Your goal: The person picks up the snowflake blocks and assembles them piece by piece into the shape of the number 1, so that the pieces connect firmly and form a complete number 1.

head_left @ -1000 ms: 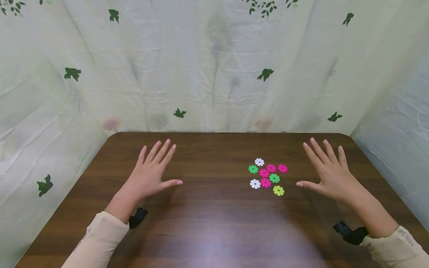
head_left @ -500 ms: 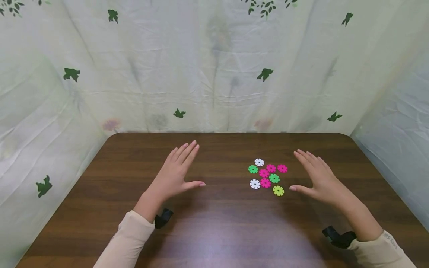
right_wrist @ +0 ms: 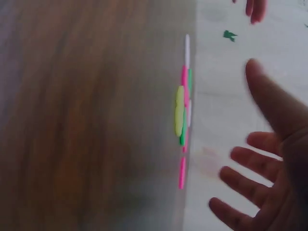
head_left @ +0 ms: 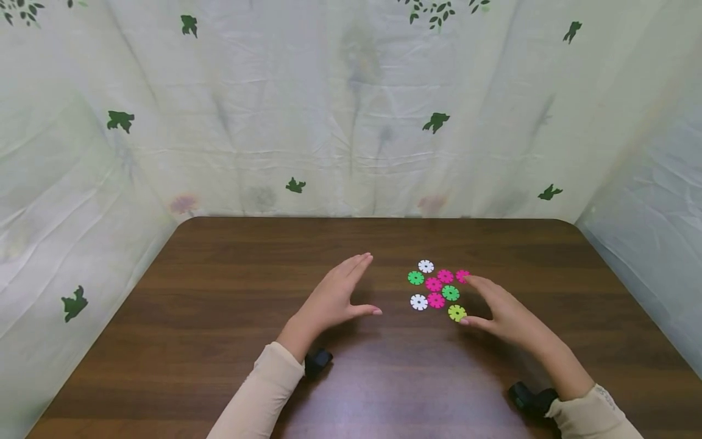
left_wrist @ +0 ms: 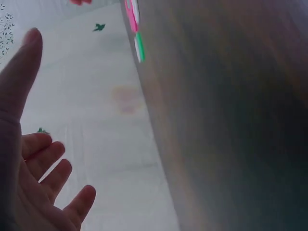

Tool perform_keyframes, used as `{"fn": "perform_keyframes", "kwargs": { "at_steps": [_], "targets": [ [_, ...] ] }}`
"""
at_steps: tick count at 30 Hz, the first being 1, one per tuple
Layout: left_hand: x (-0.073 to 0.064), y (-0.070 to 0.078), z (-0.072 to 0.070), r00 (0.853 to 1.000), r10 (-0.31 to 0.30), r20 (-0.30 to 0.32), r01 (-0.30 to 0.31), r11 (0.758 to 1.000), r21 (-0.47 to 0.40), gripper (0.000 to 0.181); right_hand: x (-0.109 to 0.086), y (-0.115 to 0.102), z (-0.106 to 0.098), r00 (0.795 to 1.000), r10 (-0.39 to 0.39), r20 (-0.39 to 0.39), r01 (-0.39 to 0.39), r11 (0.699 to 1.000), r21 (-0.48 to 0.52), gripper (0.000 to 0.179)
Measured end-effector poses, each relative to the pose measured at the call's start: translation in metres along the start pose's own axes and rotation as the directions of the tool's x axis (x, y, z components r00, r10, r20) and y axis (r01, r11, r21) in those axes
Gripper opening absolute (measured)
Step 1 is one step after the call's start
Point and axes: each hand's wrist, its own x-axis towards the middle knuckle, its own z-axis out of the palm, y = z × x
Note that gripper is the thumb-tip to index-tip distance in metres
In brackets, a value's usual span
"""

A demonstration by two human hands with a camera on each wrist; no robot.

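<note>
Several flat, round, notched plastic discs lie in a loose cluster right of the table's middle: white discs (head_left: 419, 302), green discs (head_left: 451, 293), pink discs (head_left: 436, 300) and one yellow disc (head_left: 457, 313). My right hand (head_left: 510, 314) is at the cluster's right side, its fingertips overlapping a pink disc and its thumb tip overlapping the yellow one in the head view. Left of the cluster, my left hand (head_left: 331, 299) hovers with thumb and fingers spread apart, holding nothing. In the right wrist view the discs, with the yellow disc (right_wrist: 179, 111) nearest, appear edge-on beside the relaxed fingers.
The dark wooden table (head_left: 219, 341) has rounded far corners. Behind it and at both sides hangs a pale cloth (head_left: 351, 122) with green bird and leaf prints. A black wrist camera (head_left: 318, 362) sits on the left wrist, another wrist camera (head_left: 531, 399) on the right.
Both hands have moved inward and lower, the left one well to the right, the right one leftward up to the discs. Their fingers have drawn closer together. The discs have stayed put.
</note>
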Motion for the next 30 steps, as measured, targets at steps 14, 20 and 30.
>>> {"fn": "perform_keyframes", "kwargs": {
  "at_steps": [14,20,30],
  "targets": [
    [0.024,0.03,0.056,0.981,-0.109,0.163,0.153,0.944,-0.293,0.065,-0.002,0.011,0.023,1.0,-0.014,-0.015,0.015,0.998,0.057,0.046],
    [0.029,0.034,0.078,0.976,-0.146,0.162,0.182,0.954,-0.238,0.056,-0.002,0.016,0.03,0.996,-0.042,-0.073,0.046,0.998,0.052,0.033],
    [0.041,0.043,0.087,0.97,-0.224,0.094,0.231,0.97,-0.079,0.032,0.001,0.013,0.031,0.997,0.058,-0.048,-0.048,0.98,0.192,0.026]
  ]
}}
